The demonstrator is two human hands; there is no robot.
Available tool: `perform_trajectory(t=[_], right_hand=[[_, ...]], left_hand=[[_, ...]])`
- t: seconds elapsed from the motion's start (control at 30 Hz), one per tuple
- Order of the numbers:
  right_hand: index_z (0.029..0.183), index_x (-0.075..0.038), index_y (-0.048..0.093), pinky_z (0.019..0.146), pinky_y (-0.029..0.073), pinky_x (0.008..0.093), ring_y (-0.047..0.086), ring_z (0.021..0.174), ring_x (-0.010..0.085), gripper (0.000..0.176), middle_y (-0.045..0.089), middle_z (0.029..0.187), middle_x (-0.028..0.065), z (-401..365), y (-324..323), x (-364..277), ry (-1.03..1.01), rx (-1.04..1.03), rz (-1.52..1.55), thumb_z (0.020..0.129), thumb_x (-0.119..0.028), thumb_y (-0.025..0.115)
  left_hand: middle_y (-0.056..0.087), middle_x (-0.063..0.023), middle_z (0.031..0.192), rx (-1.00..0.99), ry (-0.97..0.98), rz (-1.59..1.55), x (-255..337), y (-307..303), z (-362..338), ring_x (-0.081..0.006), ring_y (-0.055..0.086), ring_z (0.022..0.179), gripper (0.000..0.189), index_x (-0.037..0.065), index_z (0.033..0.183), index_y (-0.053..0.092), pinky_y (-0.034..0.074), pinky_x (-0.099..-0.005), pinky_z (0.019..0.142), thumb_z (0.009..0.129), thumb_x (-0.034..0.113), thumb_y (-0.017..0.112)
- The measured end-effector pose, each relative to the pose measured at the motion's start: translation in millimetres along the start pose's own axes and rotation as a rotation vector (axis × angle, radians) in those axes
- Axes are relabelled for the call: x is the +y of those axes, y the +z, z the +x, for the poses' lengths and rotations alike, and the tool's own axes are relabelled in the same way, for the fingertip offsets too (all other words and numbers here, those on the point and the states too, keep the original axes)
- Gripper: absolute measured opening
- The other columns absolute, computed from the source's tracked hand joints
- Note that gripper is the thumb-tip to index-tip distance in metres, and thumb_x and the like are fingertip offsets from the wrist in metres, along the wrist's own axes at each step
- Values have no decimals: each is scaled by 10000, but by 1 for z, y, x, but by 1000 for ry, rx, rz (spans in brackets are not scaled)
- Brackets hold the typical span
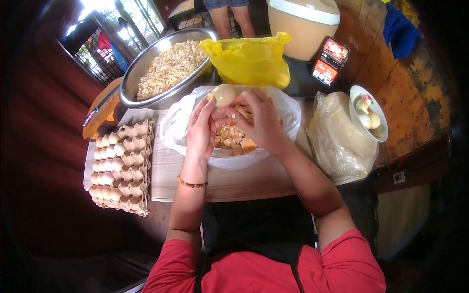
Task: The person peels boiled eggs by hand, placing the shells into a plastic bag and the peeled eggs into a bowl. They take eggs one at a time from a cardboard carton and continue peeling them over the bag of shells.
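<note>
The fingers (pixel 201 108) of the left hand (pixel 201 132) are curling closed around a pale oval boiled egg (pixel 224 94), cradling it from below. The fingers (pixel 245 99) of the right hand (pixel 263 123) are pinching in against its side, so both hands are gripping the one egg. It is hanging just above the mouth of a crumpled white plastic bag (pixel 288 115), where a heap of broken brown shell pieces (pixel 233 139) is lying.

From where I'm standing, light pressure looks wise: the left hand turning the egg slowly, the right lifting shell in broad flakes, always over the bag so that the bits are dropping onto the heap.

The bag is sitting on a pale wooden surface (pixel 234 183). A grey cardboard egg tray (pixel 139 168) is lying to the left, and a white ceramic bowl (pixel 380 124) of peeled eggs is standing to the right.
</note>
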State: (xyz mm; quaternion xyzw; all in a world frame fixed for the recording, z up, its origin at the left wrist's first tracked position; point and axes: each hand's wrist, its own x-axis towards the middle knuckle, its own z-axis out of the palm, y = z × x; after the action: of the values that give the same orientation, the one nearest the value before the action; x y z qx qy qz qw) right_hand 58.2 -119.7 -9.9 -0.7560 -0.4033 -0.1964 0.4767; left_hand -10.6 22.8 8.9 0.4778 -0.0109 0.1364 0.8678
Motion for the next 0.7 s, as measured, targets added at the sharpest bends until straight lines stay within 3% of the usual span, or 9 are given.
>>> perform_trajectory(t=[0.17, 0.27, 0.47, 0.7], right_hand=[[978, -41, 559, 740, 439, 409, 582, 795, 322, 248, 586, 917, 128, 1, 0, -2, 149, 140, 151, 863, -240, 651], [1001, -37, 563, 697, 462, 413, 586, 798, 352, 225, 590, 930, 152, 2, -3, -5, 242, 149, 250, 894, -228, 614], [1095, -32, 518, 726, 476, 466, 586, 833, 405, 203, 578, 971, 193, 0, 1, -4, -5, 105, 101, 952, -174, 495], [1095, -12, 498, 681, 490, 463, 585, 817, 409, 203, 573, 961, 201, -3, 3, -3, 4, 73, -11, 955, -157, 475]], left_hand=[[623, -139, 1124, 37, 43, 214, -7, 1, -1, -207, 664, 940, 325, -44, 1224, 490, 560, -269, 740, 933, 82, 560], [620, -137, 1127, -11, 33, 259, -7, 10, -4, -211, 664, 938, 334, -48, 1220, 491, 558, -271, 744, 916, 59, 580], [620, -117, 1124, -57, 91, 369, -15, 11, -4, -159, 660, 902, 402, -49, 1238, 503, 556, -241, 699, 869, 31, 640], [648, -113, 1071, -5, 69, 427, -14, 13, -4, -138, 667, 791, 380, -47, 1210, 552, 559, -227, 657, 851, 20, 657]])
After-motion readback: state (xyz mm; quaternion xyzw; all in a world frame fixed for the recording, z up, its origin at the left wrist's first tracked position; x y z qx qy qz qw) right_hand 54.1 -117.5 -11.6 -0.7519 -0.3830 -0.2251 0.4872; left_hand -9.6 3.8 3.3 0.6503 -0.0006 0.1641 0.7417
